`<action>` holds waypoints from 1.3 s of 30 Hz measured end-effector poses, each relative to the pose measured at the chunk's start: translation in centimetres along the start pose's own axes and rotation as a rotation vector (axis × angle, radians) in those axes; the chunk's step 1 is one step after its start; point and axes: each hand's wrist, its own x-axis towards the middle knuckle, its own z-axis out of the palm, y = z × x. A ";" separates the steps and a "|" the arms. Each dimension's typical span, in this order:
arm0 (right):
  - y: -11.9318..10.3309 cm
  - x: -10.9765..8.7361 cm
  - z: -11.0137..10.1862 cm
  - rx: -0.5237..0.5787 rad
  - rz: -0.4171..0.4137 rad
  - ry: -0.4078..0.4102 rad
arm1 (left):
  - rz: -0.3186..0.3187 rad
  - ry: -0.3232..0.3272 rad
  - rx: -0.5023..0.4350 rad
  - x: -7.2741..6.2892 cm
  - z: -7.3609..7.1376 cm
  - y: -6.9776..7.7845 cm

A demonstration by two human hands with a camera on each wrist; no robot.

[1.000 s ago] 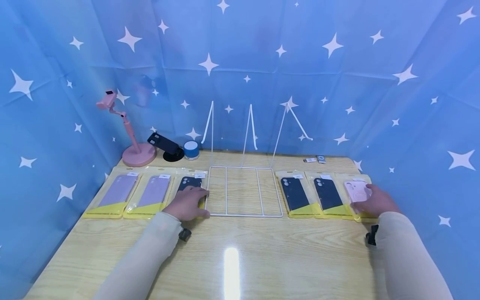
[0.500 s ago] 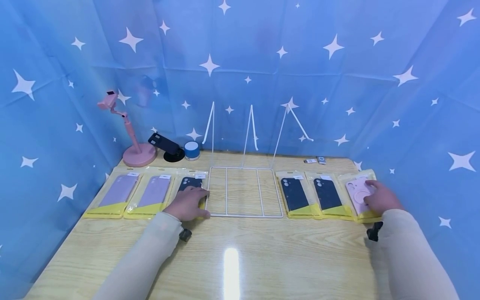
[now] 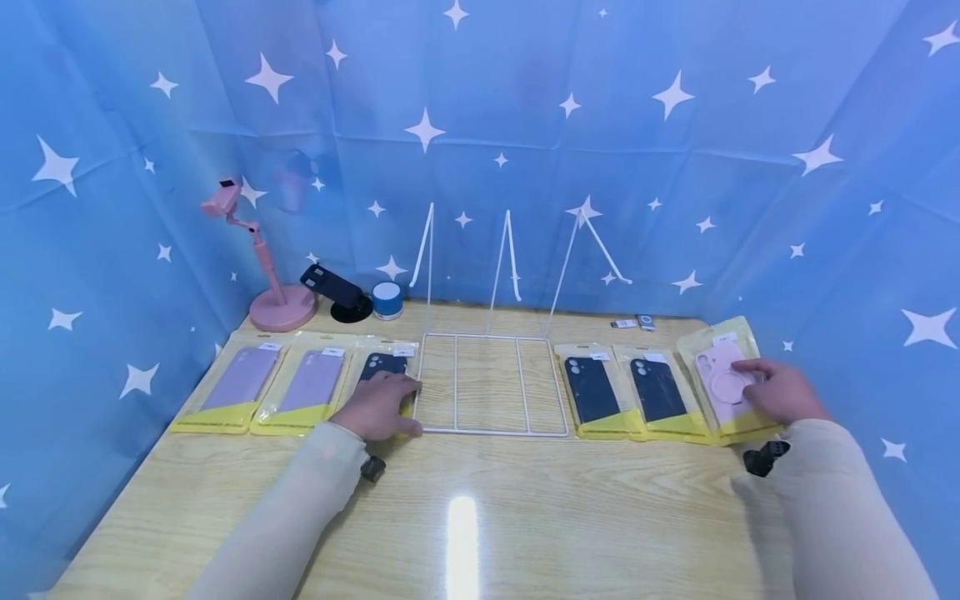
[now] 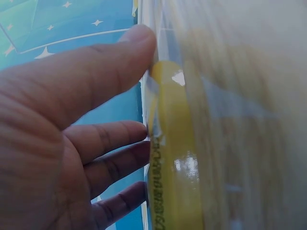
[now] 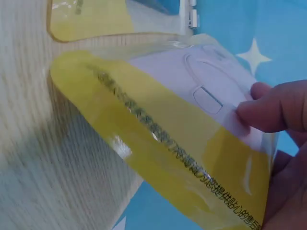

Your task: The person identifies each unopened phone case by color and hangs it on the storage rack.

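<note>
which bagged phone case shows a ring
The pale pink rectangular phone case, held by the right hand at the far right; the others show none.

Place: a little booth, like a shop stand
Curtain (image 3: 495,100): blue, starry, behind the rack (image 3: 491,432)
Bagged phone cases (image 3: 592,392): both sides of the rack

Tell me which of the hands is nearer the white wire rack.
Left. The left hand is at the left edge of the rack; the right hand is farther off to its right, holding the pink phone case.
</note>
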 end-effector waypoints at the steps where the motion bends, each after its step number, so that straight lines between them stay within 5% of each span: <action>1: -0.1 -0.1 -0.1 0.005 -0.013 0.009 | -0.002 0.000 0.000 0.0 0.0 0.0; 16: -2.9 -1.9 -0.9 0.165 -0.074 0.132 | -0.001 0.006 -0.006 0.0 -0.1 0.0; 39: -9.6 -2.8 3.9 0.489 -0.307 0.303 | 0.001 -0.010 -0.024 0.1 0.1 -0.3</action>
